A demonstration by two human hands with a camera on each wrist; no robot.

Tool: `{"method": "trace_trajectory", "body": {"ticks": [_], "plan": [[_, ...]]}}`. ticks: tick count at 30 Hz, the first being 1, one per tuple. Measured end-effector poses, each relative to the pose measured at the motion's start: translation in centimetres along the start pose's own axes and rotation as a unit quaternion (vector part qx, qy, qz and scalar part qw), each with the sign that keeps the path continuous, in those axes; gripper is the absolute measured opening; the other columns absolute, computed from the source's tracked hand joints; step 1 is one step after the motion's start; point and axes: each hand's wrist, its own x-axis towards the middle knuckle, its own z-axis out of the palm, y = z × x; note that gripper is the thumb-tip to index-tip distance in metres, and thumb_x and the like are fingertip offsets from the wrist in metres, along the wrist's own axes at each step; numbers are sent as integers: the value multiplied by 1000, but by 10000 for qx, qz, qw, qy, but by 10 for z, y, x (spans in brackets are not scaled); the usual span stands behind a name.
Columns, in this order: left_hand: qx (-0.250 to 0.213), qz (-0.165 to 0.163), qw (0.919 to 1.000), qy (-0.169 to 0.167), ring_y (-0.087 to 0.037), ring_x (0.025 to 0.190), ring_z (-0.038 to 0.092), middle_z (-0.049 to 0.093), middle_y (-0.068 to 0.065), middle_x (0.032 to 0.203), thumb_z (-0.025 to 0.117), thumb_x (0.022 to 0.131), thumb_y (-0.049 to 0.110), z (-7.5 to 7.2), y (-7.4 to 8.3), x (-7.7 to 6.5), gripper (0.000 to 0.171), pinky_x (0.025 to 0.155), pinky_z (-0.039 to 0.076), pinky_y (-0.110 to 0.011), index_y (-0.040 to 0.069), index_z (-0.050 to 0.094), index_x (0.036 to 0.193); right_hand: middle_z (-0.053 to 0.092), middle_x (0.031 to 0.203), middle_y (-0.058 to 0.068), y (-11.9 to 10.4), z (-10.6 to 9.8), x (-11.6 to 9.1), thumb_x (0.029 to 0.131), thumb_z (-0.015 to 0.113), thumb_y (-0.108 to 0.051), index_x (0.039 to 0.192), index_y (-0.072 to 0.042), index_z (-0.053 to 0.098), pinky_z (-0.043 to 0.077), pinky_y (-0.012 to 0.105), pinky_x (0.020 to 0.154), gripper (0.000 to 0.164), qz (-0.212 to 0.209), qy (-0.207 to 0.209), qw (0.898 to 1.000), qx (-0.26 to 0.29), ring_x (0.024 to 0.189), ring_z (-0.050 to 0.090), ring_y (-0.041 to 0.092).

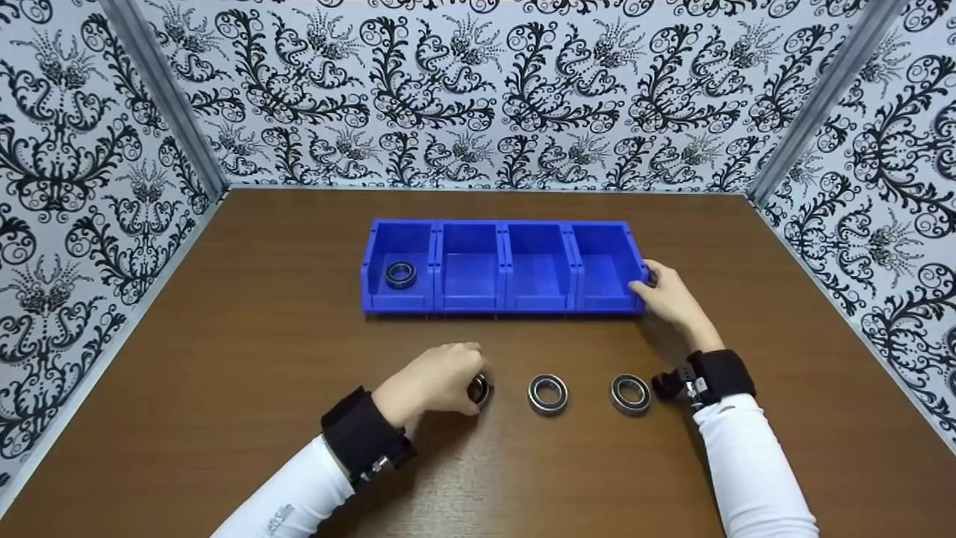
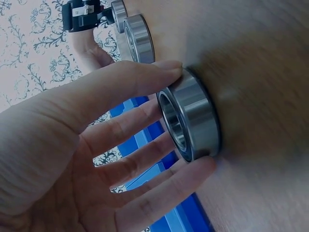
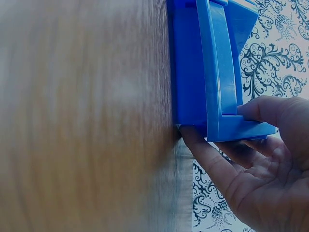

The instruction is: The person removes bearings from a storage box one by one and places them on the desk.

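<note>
My left hand [image 1: 442, 379] is over the table with thumb and fingers round a metal ball bearing [image 2: 192, 116]; in the head view the hand hides part of that bearing. The left wrist view shows the thumb on one side of its rim and a fingertip on the other. At the right end of a blue four-compartment bin [image 1: 467, 302], my right hand [image 1: 672, 299] grips the side wall, its thumb on the inner side and its fingers outside. One bearing [image 1: 400, 275] lies flat in the bin's leftmost compartment.
Two more bearings lie on the brown table [image 1: 284, 299]: a middle one [image 1: 547, 394] and a right one [image 1: 629, 394] near the right wrist camera [image 1: 668, 385]. Patterned walls [image 1: 463, 82] with grey corner posts enclose the table at the back and sides.
</note>
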Motion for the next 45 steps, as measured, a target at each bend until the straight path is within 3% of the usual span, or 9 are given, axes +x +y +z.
{"method": "trace_trajectory", "body": {"ticks": [6, 28, 45], "plan": [[69, 34, 9999, 69, -26, 87, 66, 65, -5, 89, 87, 69, 7, 2, -1, 0, 22, 74, 59, -42, 10, 79, 90, 55, 136, 41, 1, 1, 1, 104, 49, 2, 146, 21, 39, 50, 14, 83, 47, 8, -13, 10000, -28, 120, 59, 39], [61, -35, 9999, 154, -29, 90, 67, 65, -8, 92, 95, 67, 8, 2, 5, -4, 32, 79, 60, -45, 9, 77, 94, 56, 135, 40, 3, 1, 0, 103, 50, 2, 144, 20, 42, 52, 15, 82, 46, -33, 28, 10000, -28, 116, 61, 34], [256, -83, 9996, 121, -32, 92, 68, 65, -9, 96, 95, 71, 13, 0, 8, -6, 36, 76, 61, -46, 9, 75, 100, 56, 136, 41, -1, 0, 0, 103, 50, 2, 146, 21, 40, 51, 14, 82, 48, -22, 25, 10000, -63, 118, 60, 39]]}}
